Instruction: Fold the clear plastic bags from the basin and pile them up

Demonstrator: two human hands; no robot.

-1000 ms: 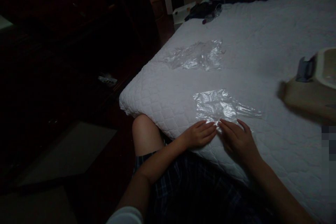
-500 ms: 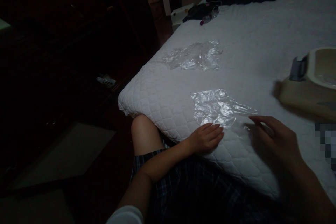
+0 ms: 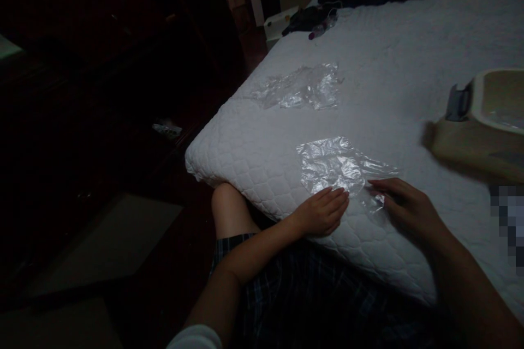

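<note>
At the bottom, dark checked shorts [image 3: 298, 289] are covering the person's lap, and a bare knee [image 3: 229, 204] is sitting just beside the white bed [image 3: 393, 87]. On the bed's near side, the left hand [image 3: 322, 211] is resting palm down, its fingers lying flat and close together, with their tips touching the low edge of the near bag [image 3: 327, 161]. The near bag is lying flat on the bed, past the left fingertips and to the left of the right hand [image 3: 409, 210]. It is looking clear, thin and shiny, with lots of wrinkles; its left part is spreading out like a square, and thin strips are pointing to the right. The right hand is bending over the bag's right side, its pointer finger sticking out and a loose bit of the bag shining by its thumb; I cannot tell if it is pinching. Off to the right, a tan tub [image 3: 470, 147] is sitting on the bed with a grey clip [image 3: 455, 102] on its side. Farther away, the far bag [image 3: 303, 87] is lying crumpled and clear. Past that, a bottle [image 3: 326, 24] with a pink cap [image 3: 312, 35] is lying beside dark cloth [image 3: 303, 19].
</note>
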